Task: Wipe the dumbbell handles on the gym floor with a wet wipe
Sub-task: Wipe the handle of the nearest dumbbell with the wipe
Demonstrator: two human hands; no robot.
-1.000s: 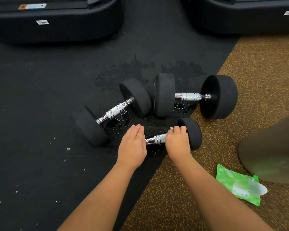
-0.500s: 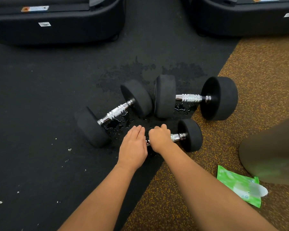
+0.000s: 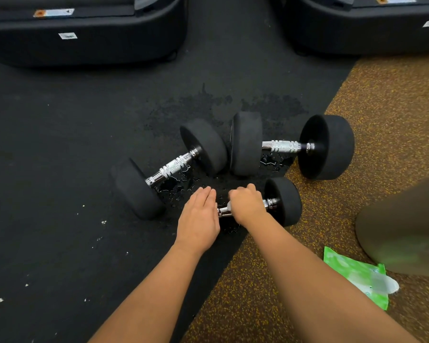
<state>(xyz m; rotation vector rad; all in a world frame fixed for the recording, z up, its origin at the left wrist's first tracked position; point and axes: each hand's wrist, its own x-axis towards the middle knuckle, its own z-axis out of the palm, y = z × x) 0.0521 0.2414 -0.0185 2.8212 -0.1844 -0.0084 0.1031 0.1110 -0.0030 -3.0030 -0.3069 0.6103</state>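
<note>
1. Three dumbbells lie on the gym floor [image 3: 60,169]: the nearest dumbbell [image 3: 284,201], the left dumbbell [image 3: 171,167], and the far right dumbbell [image 3: 287,146].
2. Right hand [image 3: 247,205]: curled shut around the chrome handle [image 3: 224,211] of the nearest dumbbell; a scrap of white shows at the knuckles, and whether it is the wet wipe cannot be told.
3. Left hand [image 3: 200,217]: flat, fingers pressed together, palm down over that dumbbell's left end.
4. Water droplets [image 3: 178,184] lie beneath the handles.
5. Green wipes packet [image 3: 357,276]: near right, on brown flooring.
</note>
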